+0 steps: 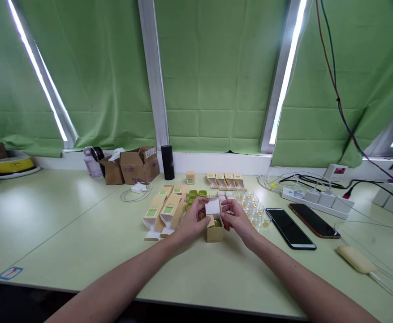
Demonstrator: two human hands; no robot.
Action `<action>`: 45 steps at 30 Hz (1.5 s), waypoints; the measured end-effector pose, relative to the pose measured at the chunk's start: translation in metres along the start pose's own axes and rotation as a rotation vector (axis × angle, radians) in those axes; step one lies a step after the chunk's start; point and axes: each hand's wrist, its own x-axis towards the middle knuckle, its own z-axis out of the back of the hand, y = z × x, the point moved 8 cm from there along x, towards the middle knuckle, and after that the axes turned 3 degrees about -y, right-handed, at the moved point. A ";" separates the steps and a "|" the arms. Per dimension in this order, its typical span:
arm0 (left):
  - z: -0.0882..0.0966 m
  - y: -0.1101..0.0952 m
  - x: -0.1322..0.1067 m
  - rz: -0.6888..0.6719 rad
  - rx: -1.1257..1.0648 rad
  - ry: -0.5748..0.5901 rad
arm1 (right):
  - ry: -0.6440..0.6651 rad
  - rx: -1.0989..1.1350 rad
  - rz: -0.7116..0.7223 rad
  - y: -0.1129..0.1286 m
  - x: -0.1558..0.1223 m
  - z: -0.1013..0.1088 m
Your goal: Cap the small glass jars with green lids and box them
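Note:
A small tan carton (215,232) stands upright on the pale green table (82,233), its white top flap lifted. My left hand (192,220) curls round its left side. My right hand (236,217) pinches at its open top from the right. Something green shows inside the carton. Flat tan cartons with green labels (164,211) lie just left of my left hand. Green jars (196,194) and several clear lids with yellow centres (255,211) sit behind and to the right.
Two dark phones (290,228) (313,220) lie to the right, beside a white power strip (317,199) with cables. Brown boxes (139,165), a black cylinder (167,162) and a bottle (91,162) stand along the window ledge. A cream object (356,259) lies far right.

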 end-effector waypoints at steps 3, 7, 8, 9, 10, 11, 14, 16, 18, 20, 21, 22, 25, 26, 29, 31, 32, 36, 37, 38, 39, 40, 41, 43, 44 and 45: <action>0.000 -0.002 0.000 -0.003 0.014 -0.002 | 0.010 -0.013 0.011 -0.003 0.000 -0.001; -0.001 -0.003 0.000 -0.004 0.015 0.003 | 0.029 -0.025 0.028 -0.006 0.001 -0.003; -0.001 -0.003 0.000 -0.006 0.013 0.004 | 0.032 -0.030 0.027 -0.007 0.002 -0.004; -0.001 -0.004 0.000 -0.009 0.012 0.004 | 0.033 -0.036 0.024 -0.008 0.002 -0.004; 0.000 -0.004 0.000 -0.010 0.013 0.003 | 0.033 -0.043 0.020 -0.009 0.002 -0.004; 0.000 -0.004 -0.001 -0.011 0.015 0.001 | 0.031 -0.048 0.019 -0.010 0.002 -0.004; 0.000 -0.004 -0.001 -0.012 0.022 -0.003 | 0.023 -0.061 0.022 -0.013 0.003 -0.004; 0.000 -0.004 -0.001 -0.017 0.025 -0.002 | 0.027 -0.071 0.024 -0.014 0.004 -0.005; 0.000 -0.003 -0.001 -0.020 0.029 -0.001 | 0.031 -0.081 0.025 -0.016 0.005 -0.005; 0.000 -0.002 -0.001 -0.022 0.034 -0.001 | 0.037 -0.090 0.024 -0.017 0.006 -0.005; 0.000 -0.001 0.000 -0.024 0.037 -0.001 | 0.039 -0.094 0.023 -0.017 0.007 -0.005; 0.000 0.000 0.000 -0.027 0.040 -0.002 | 0.041 -0.099 0.023 -0.017 0.007 -0.005; 0.000 -0.001 0.000 -0.037 0.058 -0.009 | 0.043 -0.113 0.026 -0.017 0.007 -0.005; 0.001 -0.002 0.000 -0.038 0.065 -0.015 | 0.042 -0.117 0.028 -0.017 0.007 -0.005; 0.000 -0.005 -0.002 -0.032 0.074 -0.027 | 0.044 -0.118 0.033 -0.017 0.007 -0.005; 0.000 -0.006 -0.002 -0.034 0.072 -0.029 | 0.049 -0.114 0.034 -0.017 0.007 -0.005; 0.000 -0.006 -0.002 -0.038 0.071 -0.026 | 0.051 -0.112 0.035 -0.017 0.007 -0.005; 0.001 -0.003 0.000 -0.088 0.079 -0.020 | 0.045 -0.105 0.040 -0.018 0.008 -0.005; 0.002 -0.003 0.000 -0.103 0.088 -0.022 | 0.041 -0.104 0.041 -0.018 0.009 -0.005; 0.002 -0.002 0.001 -0.115 0.100 -0.024 | 0.040 -0.105 0.042 -0.019 0.009 -0.004; 0.003 -0.002 0.001 -0.121 0.116 -0.023 | 0.039 -0.108 0.042 -0.019 0.009 -0.004; 0.003 -0.002 0.002 -0.124 0.131 -0.019 | 0.039 -0.113 0.044 -0.019 0.009 -0.005; 0.002 -0.002 0.002 -0.124 0.143 -0.013 | 0.040 -0.119 0.046 -0.018 0.008 -0.005; 0.002 -0.003 0.001 -0.125 0.156 -0.004 | 0.041 -0.133 0.052 -0.018 0.008 -0.005; 0.002 -0.004 0.001 -0.128 0.160 -0.005 | 0.038 -0.137 0.057 -0.018 0.008 -0.005; 0.002 -0.005 0.001 -0.130 0.163 -0.008 | 0.035 -0.140 0.062 -0.017 0.008 -0.004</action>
